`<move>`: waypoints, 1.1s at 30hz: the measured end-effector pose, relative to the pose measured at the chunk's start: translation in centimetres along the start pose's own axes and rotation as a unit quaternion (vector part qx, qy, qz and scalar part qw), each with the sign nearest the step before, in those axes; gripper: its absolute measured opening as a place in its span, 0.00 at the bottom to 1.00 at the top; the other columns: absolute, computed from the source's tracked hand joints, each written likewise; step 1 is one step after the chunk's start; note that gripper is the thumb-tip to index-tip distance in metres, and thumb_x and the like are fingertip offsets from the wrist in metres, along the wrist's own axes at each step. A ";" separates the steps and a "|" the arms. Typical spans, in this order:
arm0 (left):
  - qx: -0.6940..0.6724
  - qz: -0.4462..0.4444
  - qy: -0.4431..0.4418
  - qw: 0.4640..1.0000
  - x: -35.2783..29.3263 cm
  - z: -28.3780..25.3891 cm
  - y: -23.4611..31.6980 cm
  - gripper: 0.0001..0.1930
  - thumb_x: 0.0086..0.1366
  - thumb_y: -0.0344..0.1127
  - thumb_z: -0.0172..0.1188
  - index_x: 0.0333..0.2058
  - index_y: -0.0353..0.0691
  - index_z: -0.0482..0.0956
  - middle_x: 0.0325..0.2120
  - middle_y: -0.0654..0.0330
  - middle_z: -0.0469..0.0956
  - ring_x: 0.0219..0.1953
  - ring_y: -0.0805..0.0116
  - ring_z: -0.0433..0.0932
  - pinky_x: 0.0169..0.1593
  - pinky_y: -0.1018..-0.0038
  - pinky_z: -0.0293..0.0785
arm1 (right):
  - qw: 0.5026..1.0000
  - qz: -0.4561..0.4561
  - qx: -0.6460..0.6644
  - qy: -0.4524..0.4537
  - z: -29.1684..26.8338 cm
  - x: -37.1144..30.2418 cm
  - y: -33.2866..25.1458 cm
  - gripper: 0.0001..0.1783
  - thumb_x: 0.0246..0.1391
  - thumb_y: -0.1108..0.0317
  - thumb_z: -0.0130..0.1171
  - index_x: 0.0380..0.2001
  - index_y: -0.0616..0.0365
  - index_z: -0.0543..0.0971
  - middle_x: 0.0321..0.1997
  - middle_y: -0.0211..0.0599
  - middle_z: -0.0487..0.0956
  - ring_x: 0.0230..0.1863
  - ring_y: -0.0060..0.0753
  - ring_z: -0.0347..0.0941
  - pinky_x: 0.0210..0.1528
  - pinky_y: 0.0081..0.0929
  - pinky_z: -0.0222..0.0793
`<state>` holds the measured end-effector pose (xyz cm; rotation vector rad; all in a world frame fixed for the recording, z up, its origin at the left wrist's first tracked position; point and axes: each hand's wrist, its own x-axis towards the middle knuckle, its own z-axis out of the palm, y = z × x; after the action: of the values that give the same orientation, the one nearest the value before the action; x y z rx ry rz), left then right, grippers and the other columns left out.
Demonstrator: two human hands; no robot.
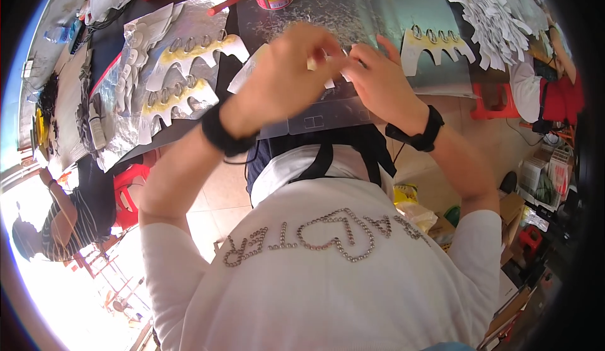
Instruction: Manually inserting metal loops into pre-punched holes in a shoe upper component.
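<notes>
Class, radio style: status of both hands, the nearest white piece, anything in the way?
Left hand, right hand: fingertips close together, grip unclear. White piece: partly hidden behind left hand. Red tin: beyond both hands.

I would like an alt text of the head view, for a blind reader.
A person's left hand and right hand work close together over a dark table; what they handle is unclear. White scalloped pieces with metal loops lie on either side.

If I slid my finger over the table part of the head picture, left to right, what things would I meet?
White bottle → two white cutouts with metal loops → left hand → right hand → another looped white cutout → heap of white pieces.
</notes>
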<state>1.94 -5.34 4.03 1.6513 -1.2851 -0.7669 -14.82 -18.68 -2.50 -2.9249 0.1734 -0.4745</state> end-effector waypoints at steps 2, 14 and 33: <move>0.006 0.070 -0.045 0.997 -2.6 0.8 -0.1 0.11 0.62 0.32 0.62 0.40 0.33 0.76 0.33 0.62 0.74 0.36 0.74 0.74 0.42 0.79 0.70 | 0.997 0.018 0.060 0.038 -0.5 0.1 0.1 0.17 0.48 0.77 0.57 0.44 0.51 0.77 0.40 0.32 0.71 0.43 0.33 0.71 0.62 0.43 0.55; -0.412 -0.238 -0.060 0.877 -7.0 4.5 -1.4 0.21 0.69 0.34 0.54 0.56 0.30 0.64 0.51 0.53 0.71 0.52 0.65 0.73 0.56 0.70 0.68 | 0.909 0.266 0.320 0.015 -3.0 0.9 1.6 0.18 0.55 0.77 0.57 0.50 0.57 0.73 0.42 0.35 0.74 0.36 0.23 0.72 0.38 0.19 0.70; -0.581 -0.172 0.186 0.774 -2.3 8.7 -1.8 0.08 0.61 0.32 0.63 0.35 0.34 0.80 0.32 0.61 0.81 0.32 0.75 0.78 0.38 0.78 0.72 | 0.747 0.285 0.600 -0.013 -5.6 1.1 -2.3 0.19 0.60 0.74 0.54 0.55 0.59 0.69 0.40 0.30 0.75 0.42 0.18 0.71 0.45 0.16 0.66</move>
<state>-5.50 -5.27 -1.41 0.8778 -0.0535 -1.0663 -15.37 -17.47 3.51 -1.4861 0.5041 -0.2590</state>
